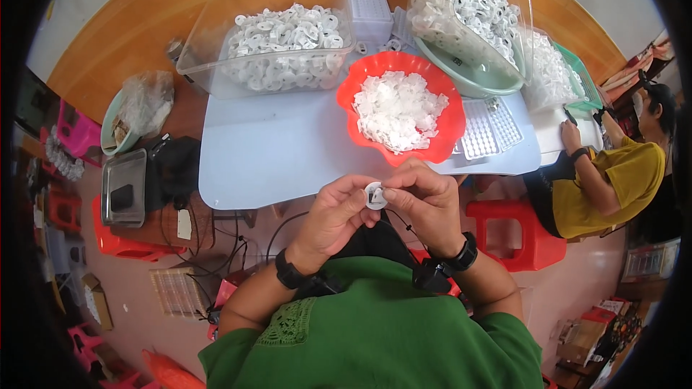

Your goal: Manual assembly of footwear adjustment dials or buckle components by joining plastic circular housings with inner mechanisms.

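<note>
Between my two hands, just off the table's near edge, is a small round white disc-shaped part with a dark patch on its face. My left hand pinches its left side between thumb and fingers. My right hand has thumb and fingertips closed on its right side. A red scalloped bowl heaped with small translucent white pieces stands beyond my hands. Back left, a clear plastic bin holds many round white parts similar to the one I hold.
The light blue table carries another tilted clear bin over a pale green basin, and white dimpled trays. A person in a yellow shirt works at the right. A red stool stands on the floor; cables hang at left.
</note>
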A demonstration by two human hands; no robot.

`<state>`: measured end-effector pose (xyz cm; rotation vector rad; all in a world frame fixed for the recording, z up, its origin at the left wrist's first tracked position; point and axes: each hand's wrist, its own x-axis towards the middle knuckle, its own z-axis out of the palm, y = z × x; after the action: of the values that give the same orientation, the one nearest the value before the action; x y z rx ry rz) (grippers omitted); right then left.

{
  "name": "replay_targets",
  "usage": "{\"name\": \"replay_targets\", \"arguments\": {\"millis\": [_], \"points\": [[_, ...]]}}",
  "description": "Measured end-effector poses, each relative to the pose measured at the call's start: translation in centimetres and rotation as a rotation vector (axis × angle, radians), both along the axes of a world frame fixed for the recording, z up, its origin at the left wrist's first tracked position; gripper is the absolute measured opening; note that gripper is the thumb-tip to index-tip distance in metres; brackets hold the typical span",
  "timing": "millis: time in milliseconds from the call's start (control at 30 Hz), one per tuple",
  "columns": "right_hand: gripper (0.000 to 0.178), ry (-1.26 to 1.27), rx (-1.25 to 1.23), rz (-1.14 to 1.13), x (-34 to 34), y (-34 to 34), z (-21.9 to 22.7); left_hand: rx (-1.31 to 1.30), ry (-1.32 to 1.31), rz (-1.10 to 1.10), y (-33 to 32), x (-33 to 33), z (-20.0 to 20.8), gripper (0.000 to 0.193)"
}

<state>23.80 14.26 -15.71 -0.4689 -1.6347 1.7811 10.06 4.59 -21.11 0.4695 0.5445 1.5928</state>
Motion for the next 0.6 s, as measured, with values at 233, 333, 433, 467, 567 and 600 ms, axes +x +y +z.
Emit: {"name": "replay_targets", "arguments": {"millis": [233, 333, 433, 467, 567, 600], "points": [[0.01, -0.071, 0.177, -0.061, 0.3, -0.26, -0.27, 0.003, -0.01, -0.01, 0.04, 0.24, 0.12, 0.025], [0.01, -0.098, 0.2, -0.088, 0.18, -0.05, -0.26, -0.002, -0.013, -0.013, 0.24, 0.26, 0.13, 0.025], [0.011, -0.119, 0.274, -0.106, 0.15, 0.03, -0.43, -0.022, 0.01, 0.007, 0.31, 0.39, 0.02, 0.027], [0.011, -0.121, 0.272, -0.103, 0.08, 0.04, -0.48, -0.031, 0.036, 0.027, 0.29, 0.4, -0.03, 0.028], [0.012, -0.147, 0.428, -0.12, 0.05, 0.15, -0.57, -0.021, 0.037, 0.043, 0.22, 0.26, 0.26, 0.027], [0.011, -0.147, 0.468, -0.134, -0.01, 0.13, -0.69, -0.022, 0.036, 0.044, 0.2, 0.25, 0.35, 0.027]]}}
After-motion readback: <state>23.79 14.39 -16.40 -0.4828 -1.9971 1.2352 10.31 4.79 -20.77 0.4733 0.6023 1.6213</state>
